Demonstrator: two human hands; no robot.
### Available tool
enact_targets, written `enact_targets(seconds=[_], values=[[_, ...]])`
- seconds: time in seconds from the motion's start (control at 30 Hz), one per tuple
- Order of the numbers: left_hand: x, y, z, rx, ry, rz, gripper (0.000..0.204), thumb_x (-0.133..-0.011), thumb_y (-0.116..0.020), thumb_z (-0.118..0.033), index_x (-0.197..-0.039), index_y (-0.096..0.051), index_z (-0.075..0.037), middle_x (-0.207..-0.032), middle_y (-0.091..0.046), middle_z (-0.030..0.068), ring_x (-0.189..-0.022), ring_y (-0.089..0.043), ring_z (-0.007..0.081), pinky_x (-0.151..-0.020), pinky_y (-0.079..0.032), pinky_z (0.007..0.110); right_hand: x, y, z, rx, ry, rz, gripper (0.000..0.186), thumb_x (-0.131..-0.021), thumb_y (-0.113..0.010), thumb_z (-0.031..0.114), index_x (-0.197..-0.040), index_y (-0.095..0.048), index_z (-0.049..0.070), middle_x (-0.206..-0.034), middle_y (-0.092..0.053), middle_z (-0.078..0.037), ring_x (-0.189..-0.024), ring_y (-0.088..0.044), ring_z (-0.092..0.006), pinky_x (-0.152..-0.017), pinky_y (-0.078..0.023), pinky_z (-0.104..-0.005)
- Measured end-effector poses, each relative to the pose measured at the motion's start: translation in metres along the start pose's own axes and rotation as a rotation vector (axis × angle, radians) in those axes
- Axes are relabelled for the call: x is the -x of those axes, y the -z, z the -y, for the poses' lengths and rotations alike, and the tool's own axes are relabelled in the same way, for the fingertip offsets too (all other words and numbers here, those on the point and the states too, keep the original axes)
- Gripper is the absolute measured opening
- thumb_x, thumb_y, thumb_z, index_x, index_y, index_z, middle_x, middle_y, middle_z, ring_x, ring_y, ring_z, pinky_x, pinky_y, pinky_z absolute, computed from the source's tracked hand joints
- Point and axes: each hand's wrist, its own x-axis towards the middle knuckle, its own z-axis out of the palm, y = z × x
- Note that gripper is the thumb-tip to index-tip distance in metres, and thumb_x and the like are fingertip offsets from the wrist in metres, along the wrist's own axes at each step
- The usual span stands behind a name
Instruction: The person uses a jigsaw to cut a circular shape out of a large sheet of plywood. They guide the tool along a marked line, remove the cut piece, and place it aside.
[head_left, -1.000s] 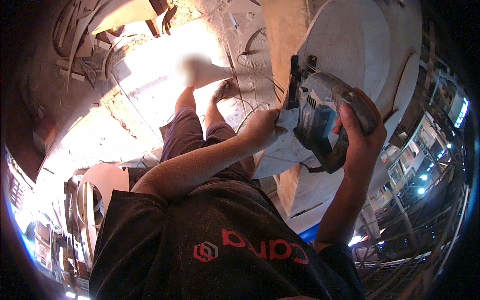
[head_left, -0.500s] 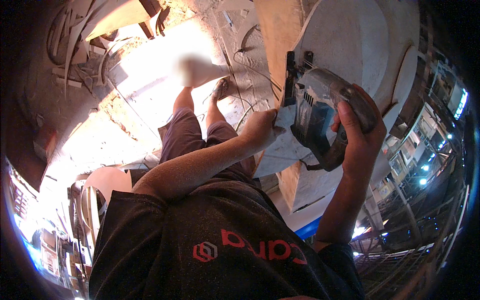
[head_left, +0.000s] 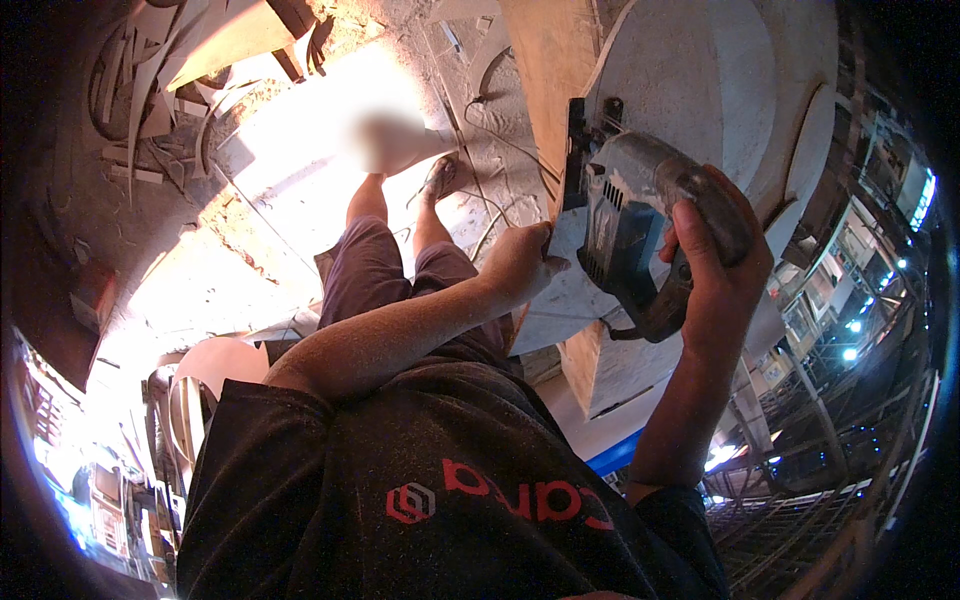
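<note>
My right hand [head_left: 715, 250] is wrapped round the rear handle of a dusty dark jigsaw [head_left: 625, 225]. The tool's black base plate [head_left: 576, 150] is turned toward the left, against the pale sheet work; the blade is not visible. Just left of the tool, my left hand [head_left: 518, 265] is closed on the edge of a thin pale board [head_left: 555, 315], with the thumb side toward the jigsaw. Part of this board is hidden behind the jigsaw. Fine dust covers my left forearm.
Beyond the jigsaw lies a large rounded pale panel [head_left: 690, 90], beside a long wooden board [head_left: 545, 70]. A cable [head_left: 510, 140] runs across the dusty floor. Curved offcuts [head_left: 150, 85] are heaped at the far left. A box-like wooden piece [head_left: 610, 370] stands below the jigsaw.
Both hands keep their grips. The jigsaw stays almost in place, and the background has shifted very slightly in the view.
</note>
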Motion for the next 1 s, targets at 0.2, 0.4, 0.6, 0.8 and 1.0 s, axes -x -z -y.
enact_targets(seconds=[0.2,0.4,0.6,0.8,1.0], values=[[-0.001,-0.002,0.002,0.018,-0.008,-0.005,0.038,-0.079,-0.081,-0.012,-0.111,-0.067,0.001,-0.096,-0.073,0.0238,-0.094,-0.073,0.0373,-0.079,-0.056,0.042,-0.003,-0.002,0.005,0.013,0.012,-0.021,0.048,-0.09,-0.073,0.023,-0.129,-0.063,-0.002,-0.079,-0.067,-0.007,-0.07,-0.062,-0.0145,-0.068,-0.049,-0.0286],[-0.01,-0.007,0.006,0.045,-0.03,-0.034,0.032,-0.079,-0.079,-0.013,-0.105,-0.068,0.002,-0.094,-0.072,0.024,-0.091,-0.072,0.0382,-0.077,-0.055,0.044,-0.01,-0.006,0.004,-0.05,0.01,-0.005,0.047,-0.09,-0.073,0.022,-0.13,-0.063,-0.001,-0.082,-0.069,-0.008,-0.069,-0.064,-0.0147,-0.063,-0.05,-0.0287],[-0.014,-0.014,0.002,0.062,0.009,-0.057,0.032,-0.077,-0.08,-0.015,-0.102,-0.069,0.002,-0.092,-0.072,0.0248,-0.091,-0.071,0.0404,-0.077,-0.054,0.046,-0.014,0.005,0.004,-0.016,0.005,0.114,0.049,-0.091,-0.073,0.023,-0.132,-0.061,-0.001,-0.084,-0.069,-0.008,-0.069,-0.065,-0.0141,-0.061,-0.05,-0.0276],[-0.014,-0.045,0.015,0.121,0.004,-0.119,0.026,-0.081,-0.078,-0.011,-0.1,-0.068,0.002,-0.086,-0.072,0.0167,-0.078,-0.07,0.0238,-0.073,-0.053,0.04,-0.009,0.01,-0.008,0.013,0.061,0.187,0.051,-0.092,-0.072,0.023,-0.135,-0.059,-0.001,-0.084,-0.069,-0.008,-0.071,-0.064,-0.0135,-0.061,-0.05,-0.0274],[-0.009,-0.063,0.016,0.166,0.059,-0.135,0.024,-0.081,-0.078,-0.013,-0.096,-0.069,0.003,-0.083,-0.073,0.0175,-0.075,-0.071,0.0261,-0.07,-0.053,0.041,0.006,0.009,-0.02,0.012,0.105,0.178,0.05,-0.093,-0.071,0.023,-0.135,-0.059,-0.002,-0.082,-0.067,-0.007,-0.071,-0.062,-0.0133,-0.061,-0.048,-0.0272]])
